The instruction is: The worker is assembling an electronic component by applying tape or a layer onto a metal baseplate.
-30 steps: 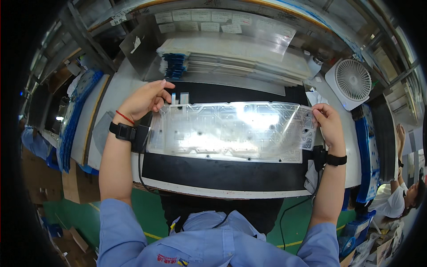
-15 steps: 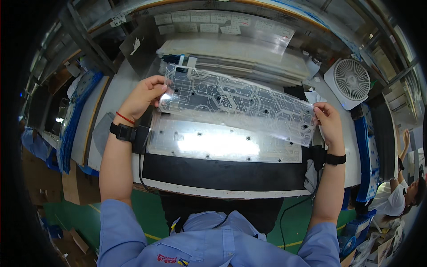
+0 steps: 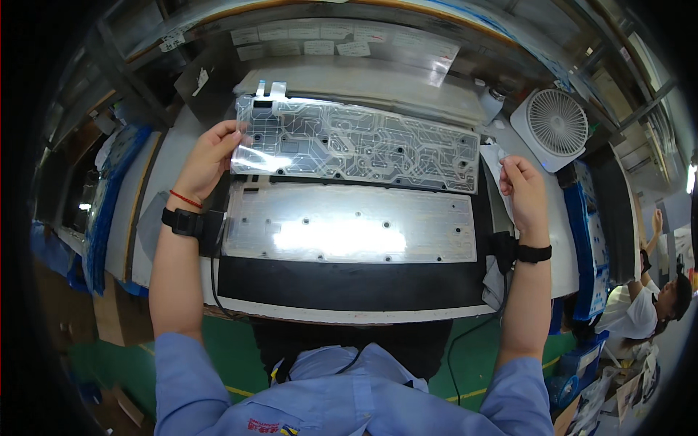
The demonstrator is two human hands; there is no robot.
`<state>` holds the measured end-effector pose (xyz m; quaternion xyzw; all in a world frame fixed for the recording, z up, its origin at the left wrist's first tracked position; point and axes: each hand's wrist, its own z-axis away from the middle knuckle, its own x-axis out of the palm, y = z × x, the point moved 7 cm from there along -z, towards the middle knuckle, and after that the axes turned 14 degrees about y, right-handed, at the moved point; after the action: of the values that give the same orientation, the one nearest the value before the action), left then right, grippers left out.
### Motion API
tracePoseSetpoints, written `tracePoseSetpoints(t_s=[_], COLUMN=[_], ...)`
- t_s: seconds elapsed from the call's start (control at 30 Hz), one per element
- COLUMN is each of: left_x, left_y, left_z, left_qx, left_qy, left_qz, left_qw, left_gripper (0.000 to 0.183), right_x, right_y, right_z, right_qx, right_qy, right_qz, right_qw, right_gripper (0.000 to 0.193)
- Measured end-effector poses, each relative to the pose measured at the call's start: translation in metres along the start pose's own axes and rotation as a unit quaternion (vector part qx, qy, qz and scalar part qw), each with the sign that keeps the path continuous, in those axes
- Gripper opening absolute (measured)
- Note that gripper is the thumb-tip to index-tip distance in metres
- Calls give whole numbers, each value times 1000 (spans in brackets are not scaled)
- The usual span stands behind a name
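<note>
A clear circuit film (image 3: 363, 149) with pale printed traces and small dark holes lies across the far part of the black mat (image 3: 349, 285), its connector tails pointing away from me. My left hand (image 3: 217, 151) pinches the film's left edge. Nearer to me is a second, similar clear sheet (image 3: 251, 236), flat on the mat, with strong glare over its middle. Off the film's right end, my right hand (image 3: 523, 190) has its thumb and fingers closed on a crumpled whitish cloth (image 3: 492, 154).
A stack of clear sheets (image 3: 349, 87) lies behind the film. At the right stand a white fan (image 3: 554, 122) and a bottle (image 3: 493, 102). Blue trays (image 3: 587, 243) line the right side. A black cable (image 3: 214, 272) hangs by my left wrist. A co-worker (image 3: 640, 312) is at far right.
The film has come down flat behind the nearer sheet. My right hand has let go of its right end and closed on the cloth. My left hand still holds the left edge.
</note>
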<state>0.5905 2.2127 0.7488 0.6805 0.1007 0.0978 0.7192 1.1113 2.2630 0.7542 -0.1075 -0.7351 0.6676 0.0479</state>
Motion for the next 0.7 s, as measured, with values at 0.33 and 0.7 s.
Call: tracePoseSetpoints(t_s=[0.33, 0.7], left_x=[-4, -9], left_y=[-5, 6], left_z=[-7, -2], left_qx=[25, 30], left_qy=[-27, -50], left_qz=[45, 123], left_qw=[998, 991], left_gripper=[19, 21], right_x=[3, 0], right_y=[12, -19], right_z=[2, 7], right_qx=[73, -36], right_qy=[-27, 19], right_qz=[57, -92], right_qw=[995, 995], right_gripper=[21, 17])
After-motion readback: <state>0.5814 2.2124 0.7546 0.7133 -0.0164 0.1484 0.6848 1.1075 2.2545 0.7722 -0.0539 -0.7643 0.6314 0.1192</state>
